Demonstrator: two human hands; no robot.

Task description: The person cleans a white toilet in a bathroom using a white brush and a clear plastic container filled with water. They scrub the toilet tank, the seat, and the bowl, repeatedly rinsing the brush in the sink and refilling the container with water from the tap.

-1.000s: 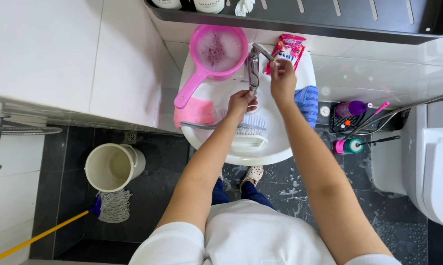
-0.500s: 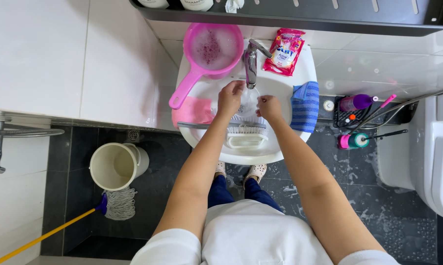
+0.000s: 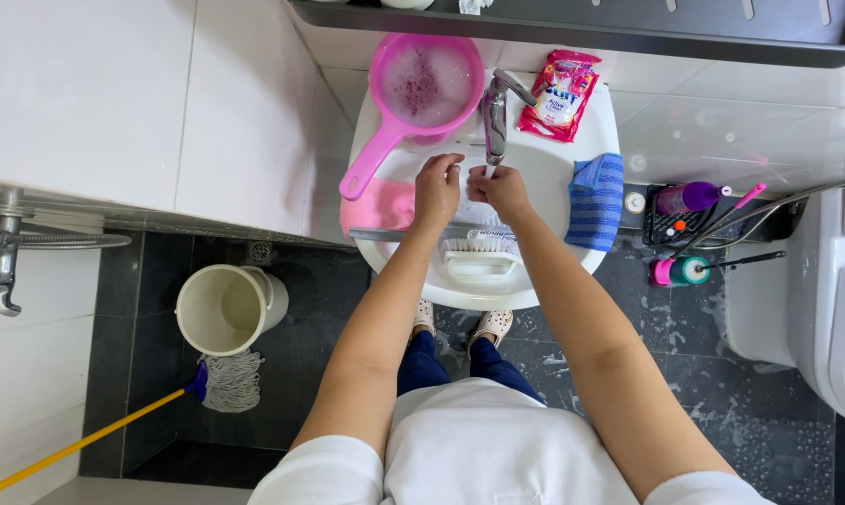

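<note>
I stand at a white wash basin (image 3: 544, 281) with both arms reaching into it. My left hand (image 3: 436, 187) is under the chrome tap (image 3: 495, 108), fingers apart and pointing at the spout. My right hand (image 3: 502, 189) is right beside it with its fingers curled; a thin stream of water falls on it and I see nothing held in it. Just below my wrists a white scrub brush (image 3: 478, 257) lies in the bowl. A pink cloth (image 3: 380, 206) and a long grey metal strip (image 3: 394, 234) lie at the basin's left.
A pink dipper (image 3: 427, 84) with suds and a red pouch (image 3: 561, 93) sit at the basin's back, a blue cloth (image 3: 595, 201) on its right rim. On the wet dark floor stand a cream bucket (image 3: 221, 309) and a mop (image 3: 226, 382), left. A toilet (image 3: 815, 299) and bottles (image 3: 689, 196) are right.
My right hand left the tap area near the pouch and came down into the bowl. Both hands then met under the spout, and the view shifted slightly.
</note>
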